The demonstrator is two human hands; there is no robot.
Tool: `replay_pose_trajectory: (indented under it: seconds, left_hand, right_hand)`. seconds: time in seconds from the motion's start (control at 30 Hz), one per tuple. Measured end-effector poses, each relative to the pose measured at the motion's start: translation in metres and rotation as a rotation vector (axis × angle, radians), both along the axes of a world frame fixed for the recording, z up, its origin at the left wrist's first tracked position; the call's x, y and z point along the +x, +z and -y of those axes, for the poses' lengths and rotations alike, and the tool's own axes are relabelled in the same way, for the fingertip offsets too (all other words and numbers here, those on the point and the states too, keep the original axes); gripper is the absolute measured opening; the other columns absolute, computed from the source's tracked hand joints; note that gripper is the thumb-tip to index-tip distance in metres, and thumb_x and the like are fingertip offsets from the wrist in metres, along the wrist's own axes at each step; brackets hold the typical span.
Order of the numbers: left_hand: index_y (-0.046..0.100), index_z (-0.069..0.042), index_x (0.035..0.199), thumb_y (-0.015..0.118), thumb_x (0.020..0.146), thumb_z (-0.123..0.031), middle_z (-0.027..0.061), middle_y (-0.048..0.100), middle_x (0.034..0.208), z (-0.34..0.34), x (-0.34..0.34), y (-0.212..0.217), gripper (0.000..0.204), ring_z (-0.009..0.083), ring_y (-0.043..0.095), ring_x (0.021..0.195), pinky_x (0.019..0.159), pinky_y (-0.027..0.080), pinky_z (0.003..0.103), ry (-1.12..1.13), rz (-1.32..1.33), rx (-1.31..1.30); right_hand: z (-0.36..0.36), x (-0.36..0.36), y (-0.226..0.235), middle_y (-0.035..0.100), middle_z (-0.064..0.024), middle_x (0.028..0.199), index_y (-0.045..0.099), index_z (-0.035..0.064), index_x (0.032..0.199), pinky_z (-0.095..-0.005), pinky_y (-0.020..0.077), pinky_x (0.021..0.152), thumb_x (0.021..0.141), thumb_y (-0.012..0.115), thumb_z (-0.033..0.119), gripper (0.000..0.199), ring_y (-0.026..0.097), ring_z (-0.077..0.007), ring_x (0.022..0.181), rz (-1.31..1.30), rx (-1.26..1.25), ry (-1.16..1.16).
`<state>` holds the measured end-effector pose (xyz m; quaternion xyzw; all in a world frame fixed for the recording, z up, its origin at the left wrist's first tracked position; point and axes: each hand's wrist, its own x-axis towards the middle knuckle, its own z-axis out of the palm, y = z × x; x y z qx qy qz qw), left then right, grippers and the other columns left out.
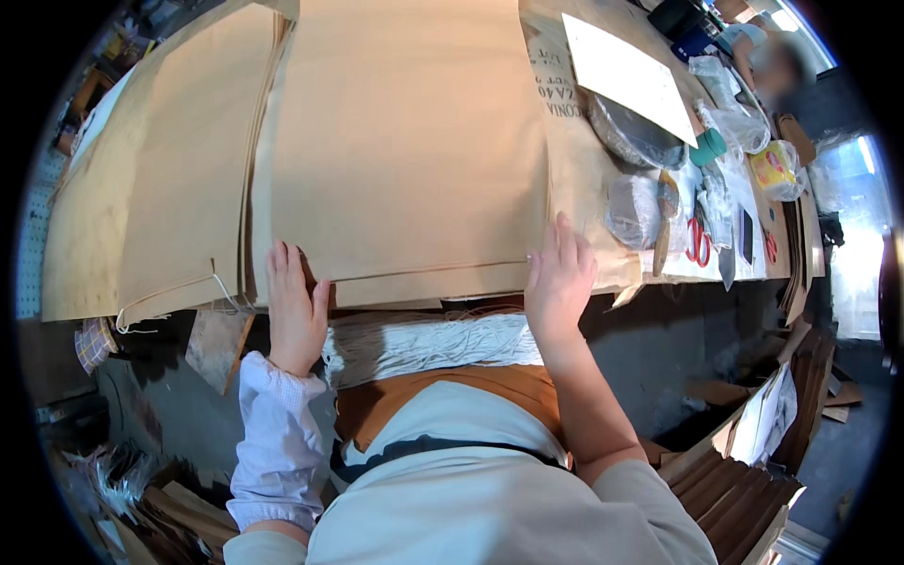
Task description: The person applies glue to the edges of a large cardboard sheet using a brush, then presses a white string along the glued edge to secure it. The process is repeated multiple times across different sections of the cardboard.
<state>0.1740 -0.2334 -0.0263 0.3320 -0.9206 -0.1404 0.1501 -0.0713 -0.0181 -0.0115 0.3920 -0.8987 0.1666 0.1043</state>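
A large brown kraft paper bag (405,141) lies flat on the table in front of me, with a folded band (428,281) along its near edge. My left hand (298,311) rests at its near left corner, fingers stretched out and the thumb apart. At the near right corner, the extended fingers of my right hand (562,278) touch the paper's edge; neither hand grips anything that I can see. A thick bundle of white strings (428,348) lies below the table edge, across my lap over an orange-brown cloth (508,386).
More brown paper bags (188,169) are stacked to the left, with a white cord (224,287) near their edge. On the right lie a white board (629,75) over a plastic-wrapped bowl (636,137), red-handled scissors (697,243) and a yellow package (778,171). Another person (782,75) is at the far right.
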Motion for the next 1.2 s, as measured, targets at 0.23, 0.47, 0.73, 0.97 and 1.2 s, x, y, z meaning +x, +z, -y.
replay_pose_trajectory:
  seconds: [0.23,0.47,0.73,0.97,1.2]
  left_hand:
    - [0.043,0.009,0.125,0.062,0.086,-0.013,0.017,0.058,0.101,0.014,0.019,0.029,0.048,0.0254,0.055,0.09,0.076,0.046,0.036,0.353,-0.453,0.462]
    - [0.06,0.0,0.076,0.06,0.089,-0.017,0.018,0.057,0.066,0.018,0.044,0.053,0.021,0.0317,0.058,0.061,0.056,0.044,0.039,0.188,-0.505,0.071]
    - [0.062,0.004,0.08,0.059,0.093,-0.024,0.0083,0.056,0.06,0.208,0.2,0.04,0.031,0.0118,0.045,0.057,0.054,0.041,0.03,0.623,-0.7,-0.261]
    - [0.064,0.002,0.096,0.063,0.087,-0.033,0.0101,0.066,0.072,0.355,0.363,0.001,0.036,0.0249,0.065,0.072,0.068,0.052,0.037,0.86,-0.268,-0.053]
    - [0.057,-0.004,0.116,0.064,0.084,-0.02,0.0175,0.059,0.112,0.243,0.213,0.023,0.037,0.0366,0.054,0.103,0.088,0.043,0.045,0.674,-0.046,-0.616]
  right_hand:
    - [-0.039,-0.023,0.052,0.06,-0.0117,0.115,0.045,-0.0029,0.129,-0.0316,0.0491,0.084,0.088,0.047,-0.002,0.041,0.057,-0.0203,0.105,1.445,-0.866,-0.086]
    - [-0.006,-0.006,-0.001,0.062,-0.015,0.093,0.055,-0.0035,0.113,-0.0315,0.0456,0.076,0.093,0.047,0.009,0.025,0.059,-0.0212,0.086,0.715,-0.201,0.036]
    - [0.199,0.112,-0.038,0.058,-0.0026,0.08,0.047,-0.0003,0.122,-0.0228,0.0428,0.048,0.094,0.046,0.01,0.03,0.054,-0.0076,0.06,1.323,-0.461,0.596]
    - [0.268,0.197,0.046,0.061,-0.0158,0.079,0.038,-0.0037,0.13,-0.0295,0.0514,0.05,0.09,0.051,0.011,0.044,0.062,-0.0194,0.057,1.595,-0.034,0.379]
    - [0.067,0.057,0.067,0.065,-0.0127,0.1,0.063,0.0017,0.11,-0.0335,0.0493,0.08,0.087,0.065,0.02,0.03,0.062,-0.0242,0.094,1.108,-0.033,0.973]
